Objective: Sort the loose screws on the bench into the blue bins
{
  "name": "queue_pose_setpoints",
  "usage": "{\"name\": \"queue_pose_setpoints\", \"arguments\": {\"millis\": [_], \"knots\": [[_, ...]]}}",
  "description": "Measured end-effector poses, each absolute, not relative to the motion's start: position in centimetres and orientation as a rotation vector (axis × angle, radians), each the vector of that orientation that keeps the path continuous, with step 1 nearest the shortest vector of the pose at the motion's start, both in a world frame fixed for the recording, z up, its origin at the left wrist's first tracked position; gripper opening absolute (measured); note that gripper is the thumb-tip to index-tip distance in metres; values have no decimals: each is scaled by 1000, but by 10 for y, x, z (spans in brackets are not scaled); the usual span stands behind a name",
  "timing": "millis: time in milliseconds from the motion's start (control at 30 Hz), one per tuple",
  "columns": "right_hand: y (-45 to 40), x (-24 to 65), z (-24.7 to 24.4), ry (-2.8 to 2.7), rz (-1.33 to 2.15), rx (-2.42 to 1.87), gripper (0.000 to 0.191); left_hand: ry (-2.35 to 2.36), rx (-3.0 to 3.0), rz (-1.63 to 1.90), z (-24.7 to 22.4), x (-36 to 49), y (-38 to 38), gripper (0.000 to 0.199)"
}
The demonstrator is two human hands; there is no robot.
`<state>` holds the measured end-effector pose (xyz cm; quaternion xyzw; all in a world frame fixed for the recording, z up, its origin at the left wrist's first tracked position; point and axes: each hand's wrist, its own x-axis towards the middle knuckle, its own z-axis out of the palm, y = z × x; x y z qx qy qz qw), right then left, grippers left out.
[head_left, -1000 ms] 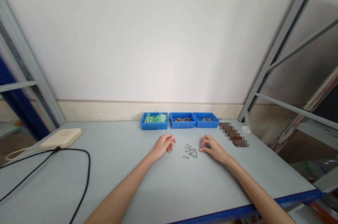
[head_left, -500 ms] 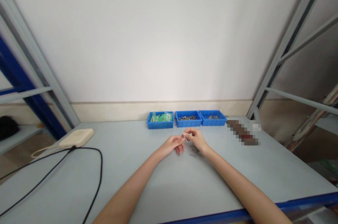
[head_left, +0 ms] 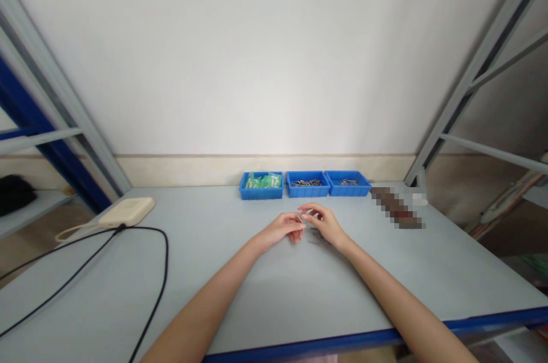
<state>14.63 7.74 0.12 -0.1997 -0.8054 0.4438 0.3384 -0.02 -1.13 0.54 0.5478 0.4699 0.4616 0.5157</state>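
Facing each other beside loose screws (head_left: 315, 233): left hand (head_left: 284, 228), fingers curled, grip's hold unclear; right hand (head_left: 327, 225) arched, thumb and forefinger parted.

Along the back of your table (head_left: 257, 317), before the wall (head_left: 265, 66), three bins stand in a row: left bin (head_left: 262, 194) with packets (head_left: 263, 181) in it, middle bin (head_left: 308, 192) and right bin (head_left: 351, 191) with small hardware (head_left: 306, 183). Before the middle one, your left hand (head_left: 287, 228) is just beside your right hand (head_left: 324, 223), near loose screws (head_left: 315, 235) on the tabletop. At far left lies a flat box (head_left: 127, 212).
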Motion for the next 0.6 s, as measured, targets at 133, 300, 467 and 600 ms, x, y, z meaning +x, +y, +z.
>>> {"name": "queue_pose_setpoints", "arguments": {"millis": [133, 300, 467, 600], "knots": [[79, 151, 2, -2272, 1057, -392, 22, 1146, 1399, 1060, 5, -1, -11, 21], [71, 154, 7, -2330, 965, -391, 12, 1179, 1473, 965, 6, 2, -14, 16], [63, 160, 22, -2292, 933, -402, 11, 1171, 1433, 963, 11, 1, -17, 14], [64, 164, 26, -2297, 957, -468, 11, 1150, 1483, 953, 11, -2, -17, 17]]}}
